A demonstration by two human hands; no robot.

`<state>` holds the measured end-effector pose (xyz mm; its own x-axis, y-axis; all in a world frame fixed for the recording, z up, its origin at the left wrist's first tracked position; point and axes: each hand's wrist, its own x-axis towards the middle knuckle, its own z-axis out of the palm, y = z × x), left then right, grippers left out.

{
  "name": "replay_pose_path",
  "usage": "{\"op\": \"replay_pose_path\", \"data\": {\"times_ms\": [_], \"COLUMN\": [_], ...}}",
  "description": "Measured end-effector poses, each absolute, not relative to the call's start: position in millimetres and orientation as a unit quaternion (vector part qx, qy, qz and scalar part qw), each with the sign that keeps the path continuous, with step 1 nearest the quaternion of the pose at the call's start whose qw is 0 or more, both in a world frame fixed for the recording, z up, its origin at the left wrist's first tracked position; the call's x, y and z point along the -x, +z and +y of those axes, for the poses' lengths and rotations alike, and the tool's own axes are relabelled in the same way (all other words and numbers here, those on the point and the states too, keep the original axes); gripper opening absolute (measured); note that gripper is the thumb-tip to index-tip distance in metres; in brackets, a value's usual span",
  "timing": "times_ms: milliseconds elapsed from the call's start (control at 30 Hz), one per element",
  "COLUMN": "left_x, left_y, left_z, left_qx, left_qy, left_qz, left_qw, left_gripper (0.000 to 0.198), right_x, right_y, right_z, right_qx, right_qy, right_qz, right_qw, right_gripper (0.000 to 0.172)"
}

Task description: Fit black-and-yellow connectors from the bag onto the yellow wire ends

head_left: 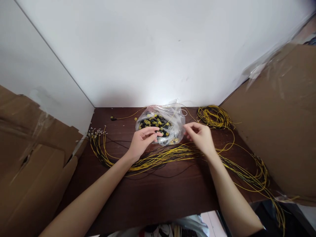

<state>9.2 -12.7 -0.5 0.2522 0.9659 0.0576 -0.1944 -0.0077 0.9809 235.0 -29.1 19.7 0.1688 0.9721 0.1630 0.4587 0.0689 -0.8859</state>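
My left hand [144, 140] is closed in a pinch at the front of a clear plastic bag [176, 120]. A thin yellow wire [169, 121] runs up and right from its fingertips; whether a small part is also between them is hidden. In the bag lie many small black and yellow parts [150, 121]. My right hand [200, 135] is at the bag's right edge, thumb and fingers brought together; what they hold, if anything, is too small to make out. Under both wrists stretches a long bundle of yellow and black wires [163, 156].
A coil of yellow and black wire [213, 117] lies at the back right of the dark brown table [153, 200]. At the back left is a small black part [113, 118] on a wire. Cardboard [276, 121] stands on the right, more cardboard [32, 158] on the left, and a white wall [153, 59] behind.
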Motion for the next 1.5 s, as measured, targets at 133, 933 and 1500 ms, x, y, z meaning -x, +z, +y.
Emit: {"op": "replay_pose_path", "data": {"times_ms": [133,933,1500], "left_x": [-10.7,-13.8,-12.2], "left_y": [1.3,-5.0,-1.5], "left_z": [-16.6,-18.7,-16.6], "left_qx": [-0.55,-0.602,-0.568], "left_qy": [0.471,0.45,0.433], "left_qz": [0.385,0.394,0.411], "left_qw": [0.572,0.529,0.567], "left_gripper": [0.023,0.032,0.022], "right_x": [-199.6,-173.5,-175.7], "right_y": [16.1,12.2,13.3], "right_z": [-34.7,-43.1,-44.0], "right_qx": [0.537,0.497,0.488], "right_qy": [0.259,0.268,0.264], "right_qz": [-0.66,-0.674,-0.694], "right_qw": [0.457,0.477,0.458], "right_gripper": [0.017,0.012,0.01]}}
